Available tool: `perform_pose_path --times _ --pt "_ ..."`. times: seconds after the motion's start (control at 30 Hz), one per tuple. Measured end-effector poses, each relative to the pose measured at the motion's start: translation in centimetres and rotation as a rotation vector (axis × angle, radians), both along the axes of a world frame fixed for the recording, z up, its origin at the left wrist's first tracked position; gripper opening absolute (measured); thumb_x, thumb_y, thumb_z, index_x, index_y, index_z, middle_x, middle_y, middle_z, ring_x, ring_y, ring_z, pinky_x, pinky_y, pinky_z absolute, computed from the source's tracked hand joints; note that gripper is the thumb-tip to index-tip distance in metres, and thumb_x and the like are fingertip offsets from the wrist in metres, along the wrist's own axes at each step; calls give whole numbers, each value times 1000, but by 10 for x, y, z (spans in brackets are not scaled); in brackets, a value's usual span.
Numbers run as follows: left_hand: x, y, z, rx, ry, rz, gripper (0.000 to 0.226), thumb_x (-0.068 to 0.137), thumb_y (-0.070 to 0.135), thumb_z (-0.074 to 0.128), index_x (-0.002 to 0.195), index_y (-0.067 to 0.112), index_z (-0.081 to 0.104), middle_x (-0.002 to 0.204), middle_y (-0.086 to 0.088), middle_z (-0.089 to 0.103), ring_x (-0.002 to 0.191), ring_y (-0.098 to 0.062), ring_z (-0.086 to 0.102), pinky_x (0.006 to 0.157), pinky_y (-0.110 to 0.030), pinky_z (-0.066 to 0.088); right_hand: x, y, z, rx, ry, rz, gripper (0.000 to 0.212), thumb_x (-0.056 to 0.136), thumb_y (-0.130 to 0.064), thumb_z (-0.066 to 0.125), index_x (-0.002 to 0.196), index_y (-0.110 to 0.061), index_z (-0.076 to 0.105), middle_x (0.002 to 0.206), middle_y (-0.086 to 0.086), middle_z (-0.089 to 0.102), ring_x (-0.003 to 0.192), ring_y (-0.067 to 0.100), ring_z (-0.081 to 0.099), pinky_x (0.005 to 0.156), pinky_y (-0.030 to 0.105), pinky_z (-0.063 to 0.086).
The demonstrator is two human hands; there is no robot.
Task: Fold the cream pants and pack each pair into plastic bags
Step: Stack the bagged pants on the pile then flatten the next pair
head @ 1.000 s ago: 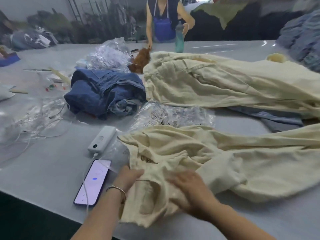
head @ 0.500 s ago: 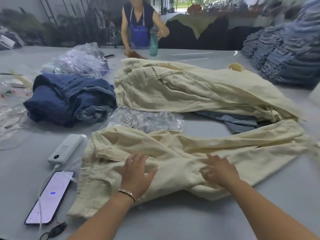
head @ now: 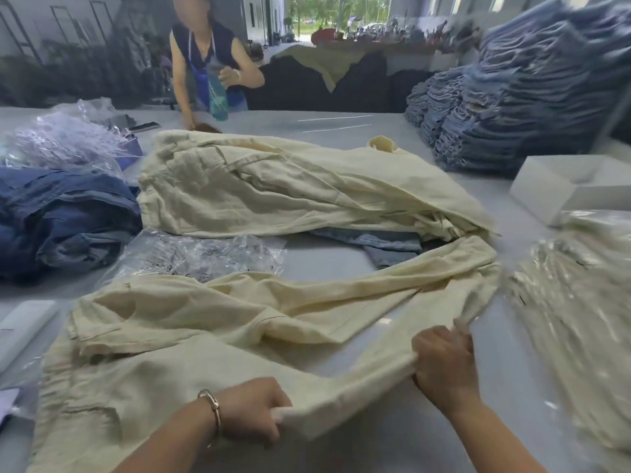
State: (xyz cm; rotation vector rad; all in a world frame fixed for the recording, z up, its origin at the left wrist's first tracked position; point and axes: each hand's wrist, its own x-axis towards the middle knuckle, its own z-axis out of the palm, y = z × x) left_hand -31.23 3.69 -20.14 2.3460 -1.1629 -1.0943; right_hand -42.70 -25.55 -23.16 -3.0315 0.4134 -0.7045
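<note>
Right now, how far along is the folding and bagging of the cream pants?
Done: bagged cream pieces lie stacked at right, blurred. In hand: left hand and right hand grip one leg of the near cream pants, not yet folded. Left: a second cream pair lies unfolded behind, and an empty plastic bag waits between them.

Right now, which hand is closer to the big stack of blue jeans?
The right hand. It grips the cream pants leg below the stack of blue jeans, while the left hand grips the same leg farther left and nearer the camera.
</note>
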Motion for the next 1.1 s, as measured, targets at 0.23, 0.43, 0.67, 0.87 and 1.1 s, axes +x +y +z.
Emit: perform_pose_path --times 0.23,0.43,0.67,0.87,1.1 --pt "-4 -27 -3 495 -5 -244 22 75 24 59 61 13 47 53 4 41 51 -4 36 53 -26 28 -58 -36 -16 279 267 -492 23 65 4 44 64 -15 56 71 9 62 72 31 61 65 37 38" --pt "-1 -60 9 496 143 -201 24 86 37 61 96 18 72 48 16 57 44 7 51 50 -7 44 -62 -21 1 523 781 -448 22 87 -31 47 107 -32 55 124 -3 59 116 18 56 86 26 43" --pt "7 -126 9 28 12 35 20 89 42 59 88 25 70 83 8 68 74 -3 62 79 -22 52 -96 -72 25 878 376 -581 24 80 -28 65 101 -22 54 94 1 64 89 20 62 71 27 44" --pt "24 -211 -9 -146 -312 177 21 88 37 57 100 27 70 103 11 65 99 -9 58 85 -23 44 -78 -110 15 721 348 -774 60 87 -45 61 127 -9 35 122 14 59 110 30 59 80 34 46" --pt "77 -340 -38 -59 -583 188 49 90 41 54 137 28 45 140 5 46 128 -19 44 100 -34 41 -58 -155 -12 1009 249 -679 89 77 -17 73 149 -4 22 140 17 49 126 28 50 100 28 39"
